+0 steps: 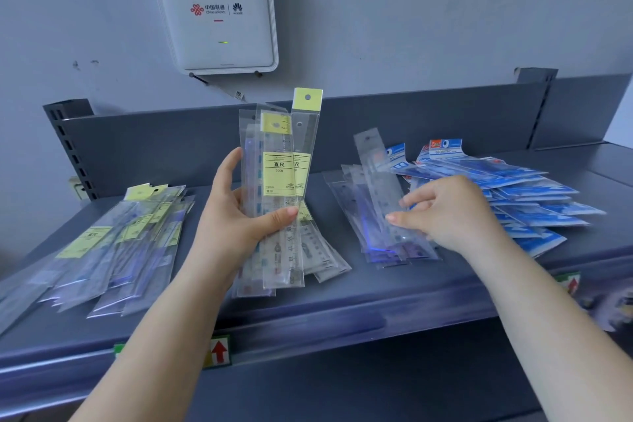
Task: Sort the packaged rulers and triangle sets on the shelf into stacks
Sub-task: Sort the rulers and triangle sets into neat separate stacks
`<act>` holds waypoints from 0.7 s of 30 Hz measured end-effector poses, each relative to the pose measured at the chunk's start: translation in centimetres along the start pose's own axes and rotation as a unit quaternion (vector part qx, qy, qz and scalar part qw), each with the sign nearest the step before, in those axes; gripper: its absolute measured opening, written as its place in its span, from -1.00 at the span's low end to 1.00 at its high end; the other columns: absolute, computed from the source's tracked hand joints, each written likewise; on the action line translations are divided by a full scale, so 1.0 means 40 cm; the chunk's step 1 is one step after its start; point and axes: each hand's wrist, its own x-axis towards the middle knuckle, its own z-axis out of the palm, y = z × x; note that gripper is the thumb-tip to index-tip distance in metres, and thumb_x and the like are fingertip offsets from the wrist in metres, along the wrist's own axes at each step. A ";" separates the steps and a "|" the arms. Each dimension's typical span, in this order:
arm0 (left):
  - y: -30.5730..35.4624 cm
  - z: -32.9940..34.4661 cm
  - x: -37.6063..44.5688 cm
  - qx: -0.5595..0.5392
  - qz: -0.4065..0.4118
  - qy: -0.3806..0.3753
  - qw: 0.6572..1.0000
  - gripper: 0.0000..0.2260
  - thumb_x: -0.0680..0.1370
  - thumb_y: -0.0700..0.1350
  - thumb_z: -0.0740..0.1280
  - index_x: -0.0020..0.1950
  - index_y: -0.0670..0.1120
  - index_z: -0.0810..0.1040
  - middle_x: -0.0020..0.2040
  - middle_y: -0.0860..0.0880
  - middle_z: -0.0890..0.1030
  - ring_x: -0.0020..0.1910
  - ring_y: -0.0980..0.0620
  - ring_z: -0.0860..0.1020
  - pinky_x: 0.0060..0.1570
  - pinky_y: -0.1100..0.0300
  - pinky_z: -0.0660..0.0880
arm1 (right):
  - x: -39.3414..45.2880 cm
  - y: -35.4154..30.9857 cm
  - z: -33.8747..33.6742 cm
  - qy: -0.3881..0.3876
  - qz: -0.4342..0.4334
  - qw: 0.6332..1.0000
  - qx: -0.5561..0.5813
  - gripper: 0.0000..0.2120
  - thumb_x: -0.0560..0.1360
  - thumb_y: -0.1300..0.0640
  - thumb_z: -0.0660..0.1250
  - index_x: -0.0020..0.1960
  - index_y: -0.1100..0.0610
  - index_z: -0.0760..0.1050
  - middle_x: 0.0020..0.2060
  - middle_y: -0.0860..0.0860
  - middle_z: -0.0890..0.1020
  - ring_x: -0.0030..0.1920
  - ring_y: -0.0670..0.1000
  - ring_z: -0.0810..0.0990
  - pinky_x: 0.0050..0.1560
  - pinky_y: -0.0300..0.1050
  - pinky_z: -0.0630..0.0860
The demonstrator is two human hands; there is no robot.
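My left hand point(239, 216) grips an upright bundle of packaged rulers with yellow labels point(281, 175) above the middle of the dark shelf point(308, 305). To the right, my right hand point(442, 212) pinches a clear packaged ruler point(380, 181), its far end tilted up off a small pile of clear ruler packs point(373, 233). A heap of yellow-labelled ruler packs point(116, 240) lies at the left. Blue triangle-set packs point(527, 195) are fanned out at the right, partly behind my right hand.
A white WiFi box point(215, 10) hangs on the grey wall above the shelf's back panel point(428, 120). Red arrow tags point(219, 351) sit on the shelf's front rail. A few more ruler packs point(325, 260) lie under the held bundle.
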 end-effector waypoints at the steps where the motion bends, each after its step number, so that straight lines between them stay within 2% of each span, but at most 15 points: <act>1: 0.000 0.000 0.000 -0.002 0.000 0.001 1.000 -0.10 0.28 -0.23 0.52 0.48 0.18 0.15 -0.05 0.11 0.64 -0.07 0.12 0.65 -0.03 0.06 0.58 | 0.002 -0.001 0.001 0.006 -0.009 0.998 -0.065 -0.74 0.30 0.05 0.56 -0.08 0.14 0.65 -0.40 -0.12 0.55 -0.26 -0.06 0.56 -0.21 -0.25 0.43; 3: 0.000 -0.002 -0.001 -0.005 0.001 0.004 1.000 -0.11 0.29 -0.25 0.52 0.48 0.17 0.15 -0.07 0.12 0.64 -0.10 0.14 0.65 -0.06 0.10 0.58 | 0.002 -0.006 0.009 0.018 -0.024 0.992 -0.126 -0.69 0.31 0.01 0.54 -0.03 0.15 0.65 -0.30 -0.07 0.57 -0.11 -0.01 0.56 -0.09 -0.22 0.43; 4: -0.001 -0.003 -0.001 -0.006 0.000 0.005 1.000 -0.11 0.30 -0.26 0.52 0.47 0.17 0.15 -0.07 0.12 0.64 -0.10 0.14 0.65 -0.05 0.09 0.58 | 0.000 -0.009 0.014 0.028 -0.034 0.990 -0.132 -0.68 0.31 0.00 0.54 -0.02 0.14 0.66 -0.30 -0.05 0.58 -0.12 -0.02 0.55 -0.10 -0.23 0.41; 5: -0.003 -0.004 -0.001 -0.009 0.000 0.006 1.000 -0.12 0.30 -0.26 0.52 0.47 0.17 0.15 -0.07 0.12 0.64 -0.09 0.13 0.65 -0.04 0.08 0.58 | -0.004 -0.014 0.019 0.041 -0.048 0.991 -0.121 -0.68 0.31 -0.02 0.54 -0.03 0.13 0.66 -0.33 -0.07 0.57 -0.18 -0.05 0.54 -0.14 -0.25 0.40; 7: -0.005 -0.006 -0.001 -0.011 0.001 0.008 1.000 -0.12 0.30 -0.25 0.53 0.46 0.18 0.16 -0.05 0.11 0.64 -0.07 0.11 0.65 -0.01 0.03 0.59 | -0.021 -0.036 0.036 0.040 -0.064 0.997 -0.027 -0.72 0.27 -0.07 0.54 -0.11 0.05 0.66 -0.41 -0.14 0.55 -0.35 -0.17 0.53 -0.27 -0.29 0.40; 9: -0.006 -0.007 -0.002 -0.007 0.006 0.010 1.000 -0.12 0.29 -0.24 0.53 0.46 0.18 0.17 -0.05 0.12 0.64 -0.06 0.11 0.65 0.02 0.00 0.58 | -0.052 -0.075 0.065 -0.043 -0.066 0.993 0.090 -0.75 0.20 -0.12 0.55 -0.20 -0.03 0.63 -0.44 -0.10 0.60 -0.45 -0.22 0.54 -0.29 -0.29 0.45; 10: -0.006 -0.007 -0.003 -0.003 0.009 0.010 1.000 -0.12 0.29 -0.23 0.54 0.46 0.17 0.17 -0.06 0.12 0.64 -0.06 0.11 0.65 0.03 -0.01 0.58 | -0.067 -0.094 0.086 -0.091 -0.071 0.985 0.129 -0.73 0.18 -0.13 0.55 -0.22 -0.03 0.62 -0.43 -0.07 0.63 -0.45 -0.20 0.55 -0.28 -0.23 0.49; 12: -0.006 -0.009 -0.004 0.004 0.014 0.011 1.000 -0.13 0.30 -0.23 0.54 0.46 0.15 0.17 -0.06 0.13 0.64 -0.04 0.11 0.64 0.08 -0.03 0.56 | -0.094 -0.128 0.130 -0.150 -0.085 0.974 0.145 -0.67 0.16 -0.15 0.55 -0.17 -0.05 0.58 -0.40 -0.04 0.65 -0.45 -0.18 0.55 -0.27 -0.18 0.50; 13: -0.007 -0.010 -0.005 0.004 0.017 0.011 1.000 -0.14 0.30 -0.23 0.55 0.46 0.14 0.18 -0.06 0.14 0.64 -0.04 0.12 0.64 0.10 -0.03 0.55 | -0.103 -0.141 0.151 -0.154 -0.095 0.975 0.132 -0.63 0.15 -0.17 0.55 -0.13 -0.05 0.55 -0.39 -0.05 0.64 -0.45 -0.18 0.54 -0.28 -0.19 0.49; 15: -0.009 -0.013 -0.006 0.000 0.019 0.015 1.000 -0.16 0.30 -0.22 0.54 0.45 0.12 0.20 -0.08 0.14 0.65 -0.05 0.14 0.64 0.12 -0.03 0.55 | -0.110 -0.160 0.182 -0.135 -0.112 0.979 0.101 -0.63 0.19 -0.13 0.55 -0.13 -0.05 0.48 -0.37 -0.04 0.63 -0.41 -0.13 0.56 -0.31 -0.19 0.47; 18: -0.013 -0.016 -0.005 -0.010 0.015 0.026 1.000 -0.25 0.37 -0.19 0.50 0.45 0.11 0.21 -0.04 0.11 0.65 -0.04 0.14 0.64 0.11 0.01 0.55 | -0.101 -0.166 0.202 -0.134 -0.102 0.976 0.136 -0.69 0.26 0.01 0.57 -0.19 -0.02 0.44 -0.42 -0.01 0.62 -0.43 -0.06 0.56 -0.28 -0.11 0.55; 21: -0.013 -0.025 -0.003 -0.047 -0.017 0.019 0.999 -0.34 0.47 -0.21 0.42 0.46 0.13 0.20 0.05 0.00 0.65 -0.03 0.02 0.64 -0.05 0.07 0.56 | -0.093 -0.157 0.203 -0.151 -0.083 0.968 0.182 -0.73 0.31 0.09 0.55 -0.13 0.00 0.46 -0.44 -0.02 0.63 -0.41 -0.08 0.57 -0.16 -0.02 0.59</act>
